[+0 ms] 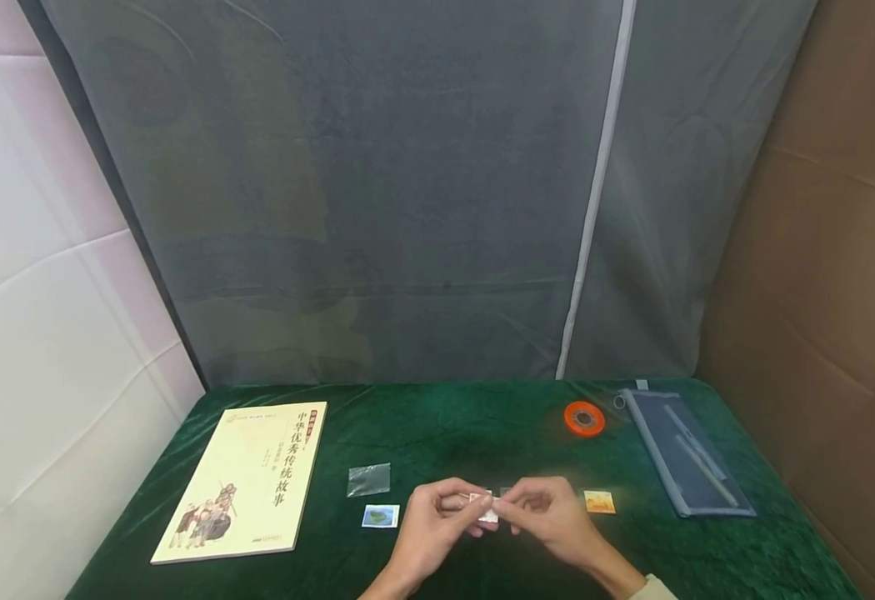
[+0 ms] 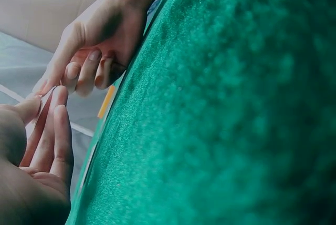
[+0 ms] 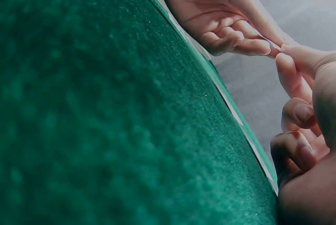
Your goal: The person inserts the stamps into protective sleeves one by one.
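Above the green cloth, my left hand (image 1: pixel 433 527) holds a small white-and-reddish postage stamp (image 1: pixel 488 510) between thumb and fingers. Thumb and forefinger of my right hand (image 1: pixel 553 518) pinch at its right side. In the left wrist view the stamp shows edge-on as a thin pale strip by the fingertips. Much of its face is hidden by the fingers. Left of the hands lies a blue-and-green stamp (image 1: pixel 381 516), with a clear plastic sleeve (image 1: pixel 369 480) just behind it. An orange-yellow stamp (image 1: pixel 599 502) lies to the right of my right hand.
A cream book (image 1: pixel 246 475) with Chinese lettering lies at the left of the green cloth (image 1: pixel 437 425). At the back right are an orange tape roll (image 1: pixel 583 418) and a zipped mesh pouch (image 1: pixel 670 475) with pen-like items inside. Grey curtain (image 1: pixel 407 208) closes off the back.
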Action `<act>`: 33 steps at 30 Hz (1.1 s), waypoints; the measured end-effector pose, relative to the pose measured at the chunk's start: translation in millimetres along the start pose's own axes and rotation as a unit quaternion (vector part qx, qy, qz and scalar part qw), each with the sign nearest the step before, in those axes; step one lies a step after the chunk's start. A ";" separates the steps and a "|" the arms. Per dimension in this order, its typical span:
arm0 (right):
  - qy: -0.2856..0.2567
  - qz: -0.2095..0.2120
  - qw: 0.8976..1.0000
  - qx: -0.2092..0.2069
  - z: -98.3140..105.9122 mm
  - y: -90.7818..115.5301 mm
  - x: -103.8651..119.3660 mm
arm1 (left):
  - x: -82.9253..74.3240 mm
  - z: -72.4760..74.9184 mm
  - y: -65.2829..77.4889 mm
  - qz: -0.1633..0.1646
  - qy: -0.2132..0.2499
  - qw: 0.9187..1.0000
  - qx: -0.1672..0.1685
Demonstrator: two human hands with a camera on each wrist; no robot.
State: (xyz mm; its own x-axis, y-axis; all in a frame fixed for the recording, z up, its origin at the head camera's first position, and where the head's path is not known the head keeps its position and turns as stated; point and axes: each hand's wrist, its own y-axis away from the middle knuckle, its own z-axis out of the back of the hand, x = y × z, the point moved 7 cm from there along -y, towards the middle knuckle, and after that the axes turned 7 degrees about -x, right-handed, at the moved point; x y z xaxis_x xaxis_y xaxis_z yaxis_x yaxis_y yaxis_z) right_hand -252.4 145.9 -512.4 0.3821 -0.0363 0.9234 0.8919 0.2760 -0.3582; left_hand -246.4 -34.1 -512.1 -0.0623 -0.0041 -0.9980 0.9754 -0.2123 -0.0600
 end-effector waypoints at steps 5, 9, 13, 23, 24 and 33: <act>0.002 0.007 1.000 0.000 -0.4 -0.2 0.6 | 0.5 -0.3 -0.4 0.002 -0.002 1.000 0.003; 0.011 -0.010 1.000 0.000 -0.2 -0.4 -0.9 | 0.3 -0.9 -0.2 0.004 -0.002 1.000 0.011; 0.017 -0.025 1.000 -0.002 -0.2 0.2 -0.5 | 0.7 -2.0 -0.3 0.005 0.002 1.000 0.021; 0.008 -0.005 1.000 0.002 -0.4 0.8 0.3 | -0.2 -2.9 0.2 0.012 0.012 0.999 0.048; 0.008 -0.001 1.000 0.003 -0.5 0.6 0.5 | -0.6 -2.7 0.3 0.014 0.012 0.999 0.049; 0.025 -0.022 0.999 0.005 -0.2 -0.8 2.2 | -6.4 2.2 -0.8 0.005 -0.032 0.999 0.034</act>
State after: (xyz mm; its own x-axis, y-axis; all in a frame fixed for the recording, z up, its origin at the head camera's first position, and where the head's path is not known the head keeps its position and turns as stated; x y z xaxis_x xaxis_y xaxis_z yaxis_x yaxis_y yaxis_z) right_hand -252.2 145.4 -510.1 0.3543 -0.0960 0.9302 0.9057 0.2830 -0.3158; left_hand -247.3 -36.0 -505.7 -0.0676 -0.0682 -0.9954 0.9593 -0.2785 -0.0460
